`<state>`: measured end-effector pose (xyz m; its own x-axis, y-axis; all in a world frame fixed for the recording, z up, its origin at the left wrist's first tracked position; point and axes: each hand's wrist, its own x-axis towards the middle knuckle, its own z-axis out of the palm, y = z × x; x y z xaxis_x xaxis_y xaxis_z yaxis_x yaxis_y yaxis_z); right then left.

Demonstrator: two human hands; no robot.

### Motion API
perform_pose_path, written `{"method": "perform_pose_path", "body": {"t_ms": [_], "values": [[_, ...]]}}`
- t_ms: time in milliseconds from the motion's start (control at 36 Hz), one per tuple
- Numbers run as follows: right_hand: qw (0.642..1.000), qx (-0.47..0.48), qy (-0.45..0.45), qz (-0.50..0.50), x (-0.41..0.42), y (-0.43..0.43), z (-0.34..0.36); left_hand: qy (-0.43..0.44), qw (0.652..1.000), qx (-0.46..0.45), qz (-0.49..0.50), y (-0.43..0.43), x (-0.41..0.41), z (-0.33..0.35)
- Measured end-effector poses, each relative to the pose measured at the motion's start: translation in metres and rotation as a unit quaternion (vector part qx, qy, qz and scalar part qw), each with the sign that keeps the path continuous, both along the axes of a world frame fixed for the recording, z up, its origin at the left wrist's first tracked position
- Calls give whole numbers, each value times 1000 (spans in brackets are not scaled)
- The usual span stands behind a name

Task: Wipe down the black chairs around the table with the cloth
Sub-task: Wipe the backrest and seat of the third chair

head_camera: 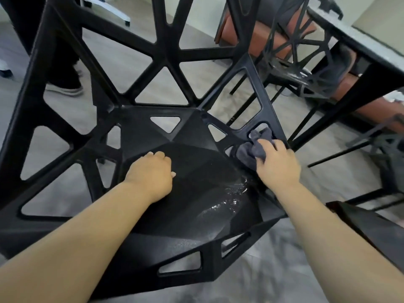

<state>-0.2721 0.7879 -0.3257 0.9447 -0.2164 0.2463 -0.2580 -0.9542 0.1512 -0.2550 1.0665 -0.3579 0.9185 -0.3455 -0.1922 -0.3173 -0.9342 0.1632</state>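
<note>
The right hand grips the grey cloth on the chair frame, while the left hand, curled and empty, rests on the seat beside it.

Left hand sat mid-seat on the chair, right hand holding the cloth at the seat's right edge. Second chair and table were behind, off right.

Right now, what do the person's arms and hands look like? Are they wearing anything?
The left arm and right arm are bare, with no sleeves in view. The left hand and right hand have no gloves, and I see no watch, bracelet or rings.
</note>
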Motion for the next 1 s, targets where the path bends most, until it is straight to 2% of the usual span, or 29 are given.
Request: {"method": "perform_pose_path", "body": {"t_ms": [194, 250, 361, 444, 500, 556, 583, 639, 694, 750, 833, 889, 1000], "values": [[993, 89, 0, -81, -12, 46, -9, 8, 1000, -11, -4, 6, -2, -3], [995, 89, 27, -27, -21, 49, -9, 7, 1000, -11, -7, 6, -3, -2], [975, 85, 95, 183, -46, 67, -15, 7, 1000, -10, -7, 7, -5, -2], [963, 40, 110, 243, -49, 59, -10, 11, 1000, -11, -7, 9, -5, -4], [974, -8, 73, 215, -44, 38, -6, 12, 1000, -15, -8, 11, -5, -5], [991, -27, 33, 125, -38, 12, -1, 9, 1000, -20, -9, 12, -6, -5], [998, -4, 11, 65, -36, 1, 2, 11, 1000, -24, -10, 13, -6, -6], [992, 109, -34, -46, -31, -8, 6, 21, 999, -32, -9, 14, -7, -6], [975, 196, -51, -94, -32, 7, 4, 25, 999, -38, -7, 15, -7, -7], [972, 210, -40, -98, -42, 34, -7, 25, 999, -42, -8, 16, -7, -8], [984, 163, -15, -73, -62, 66, -14, 31, 998, -49, -12, 18, -7, -7], [981, 190, -7, -35, -71, 79, -12, 32, 998, -49, -14, 18, -6, -6], [952, 270, 3, 143, -98, 117, -14, 39, 998, -45, -14, 17, -6, -5]]}}
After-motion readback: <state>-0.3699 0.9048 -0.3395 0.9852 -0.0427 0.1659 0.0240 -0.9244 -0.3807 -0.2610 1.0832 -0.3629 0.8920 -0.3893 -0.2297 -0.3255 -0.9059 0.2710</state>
